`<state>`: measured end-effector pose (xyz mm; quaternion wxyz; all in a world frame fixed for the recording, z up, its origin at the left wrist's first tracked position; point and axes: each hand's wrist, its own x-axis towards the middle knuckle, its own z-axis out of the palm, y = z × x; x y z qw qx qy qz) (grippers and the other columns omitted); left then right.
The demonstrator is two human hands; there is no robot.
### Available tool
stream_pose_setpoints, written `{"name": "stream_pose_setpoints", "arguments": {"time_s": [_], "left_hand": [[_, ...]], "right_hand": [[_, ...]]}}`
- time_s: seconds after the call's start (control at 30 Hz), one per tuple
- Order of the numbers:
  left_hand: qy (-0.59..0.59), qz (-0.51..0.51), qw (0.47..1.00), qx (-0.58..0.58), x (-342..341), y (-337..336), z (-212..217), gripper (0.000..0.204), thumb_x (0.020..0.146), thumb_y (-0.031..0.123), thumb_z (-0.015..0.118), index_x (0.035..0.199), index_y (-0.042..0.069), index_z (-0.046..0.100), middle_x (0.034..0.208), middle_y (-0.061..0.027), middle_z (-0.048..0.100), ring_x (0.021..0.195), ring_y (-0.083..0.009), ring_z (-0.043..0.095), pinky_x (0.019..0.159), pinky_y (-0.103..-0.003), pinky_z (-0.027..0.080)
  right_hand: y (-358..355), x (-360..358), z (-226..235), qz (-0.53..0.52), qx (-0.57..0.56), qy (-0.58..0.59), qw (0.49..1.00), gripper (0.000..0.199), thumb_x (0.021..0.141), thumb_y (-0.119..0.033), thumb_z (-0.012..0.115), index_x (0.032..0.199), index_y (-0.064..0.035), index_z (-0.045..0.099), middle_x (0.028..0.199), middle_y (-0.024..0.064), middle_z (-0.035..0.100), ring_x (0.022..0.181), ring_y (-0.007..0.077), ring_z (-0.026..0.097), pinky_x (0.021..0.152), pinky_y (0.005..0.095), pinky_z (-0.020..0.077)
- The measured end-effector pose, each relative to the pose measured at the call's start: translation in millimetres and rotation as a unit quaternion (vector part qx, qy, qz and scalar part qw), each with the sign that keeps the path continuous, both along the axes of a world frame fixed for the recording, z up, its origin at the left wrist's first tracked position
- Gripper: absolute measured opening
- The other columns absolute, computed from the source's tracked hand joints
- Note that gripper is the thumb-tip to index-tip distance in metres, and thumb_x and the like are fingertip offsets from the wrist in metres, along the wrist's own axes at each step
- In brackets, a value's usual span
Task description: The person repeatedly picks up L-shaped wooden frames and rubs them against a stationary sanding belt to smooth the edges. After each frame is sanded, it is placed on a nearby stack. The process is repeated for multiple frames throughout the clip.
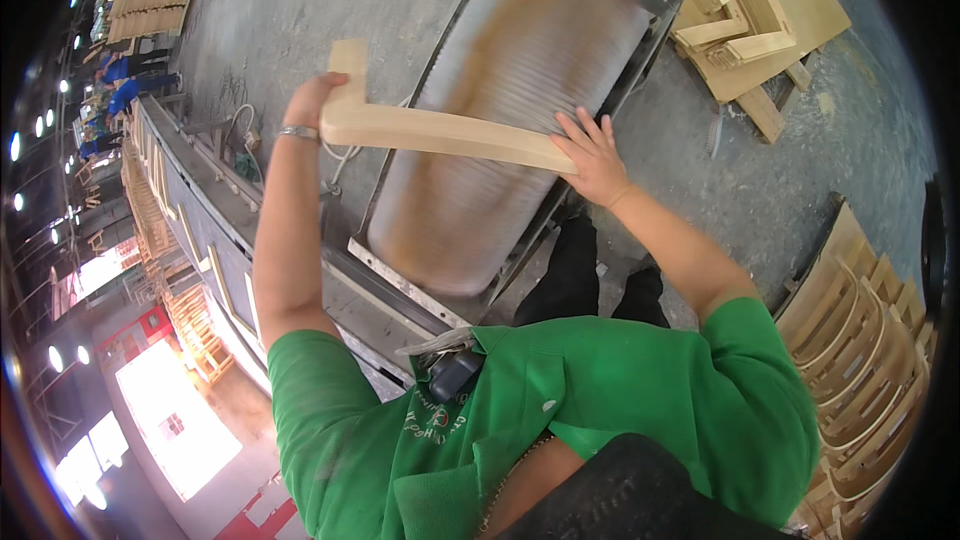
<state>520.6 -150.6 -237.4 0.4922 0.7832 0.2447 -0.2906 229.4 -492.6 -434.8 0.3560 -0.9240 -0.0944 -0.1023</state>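
Note:
An L-shaped, slightly curved pale wooden furniture part point(440, 130) lies crosswise over a wide sanding roller point(480, 210) in a metal frame. The roller's surface is ridged, grey and brown, and blurred as if spinning. At the corner of the part, my left hand point(318, 100) is closed around the short arm, its fingertips partly hidden. My right hand point(595, 155) holds the far right end, with its thumb along the wood and its fingers stretched out past it. Whether the wood's underside touches the roller is hidden.
Upper right, similar wooden parts point(745, 0) rest on a board. Curved wooden pieces point(860, 370) are stacked at lower right. Left of the roller run a long grey machine bed point(205, 230) and a cable point(340, 165). People in blue point(130, 90) stand far left.

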Motion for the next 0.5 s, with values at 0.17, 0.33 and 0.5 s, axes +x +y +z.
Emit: {"name": "stream_pose_setpoints", "arguments": {"time_s": [0.17,0.33,0.5], "left_hand": [[-0.095,-0.034,0.992,0.077,-52.0,-84.9,-57.9,0.041,0.089,0.025,0.066,0.113,-0.008,0.061,0.096,-0.0192,0.068,0.08,-0.0272,0.068,0.071,-0.041,0.056],[-0.144,-0.048,0.988,-0.038,-165.1,-143.5,1.0,0.04,0.089,0.004,0.057,0.129,0.0,0.061,0.11,-0.0087,0.069,0.094,-0.0176,0.067,0.081,-0.034,0.055],[-0.126,-0.265,0.927,-0.233,-230.9,-240.7,25.2,0.054,0.093,0.003,0.054,0.146,-0.002,0.044,0.133,-0.0141,0.06,0.116,-0.0223,0.062,0.098,-0.034,0.051]], "right_hand": [[-43.9,-56.2,-71.8,-0.027,0.012,0.07,0.997,0.058,0.078,-0.017,0.075,0.133,-0.0118,0.059,0.15,0.0109,0.047,0.14,0.0384,0.038,0.115,0.0578,0.0303],[-82.6,-113.6,-48.6,0.016,0.107,0.112,0.988,0.045,0.069,-0.018,0.075,0.111,-0.0075,0.061,0.111,0.0165,0.062,0.108,0.0404,0.059,0.09,0.0495,0.048],[-127.8,-270.0,35.5,-0.125,0.128,0.222,0.958,0.045,0.067,-0.028,0.077,0.107,-0.0139,0.062,0.101,0.0111,0.068,0.095,0.0353,0.066,0.077,0.0486,0.0523]]}}
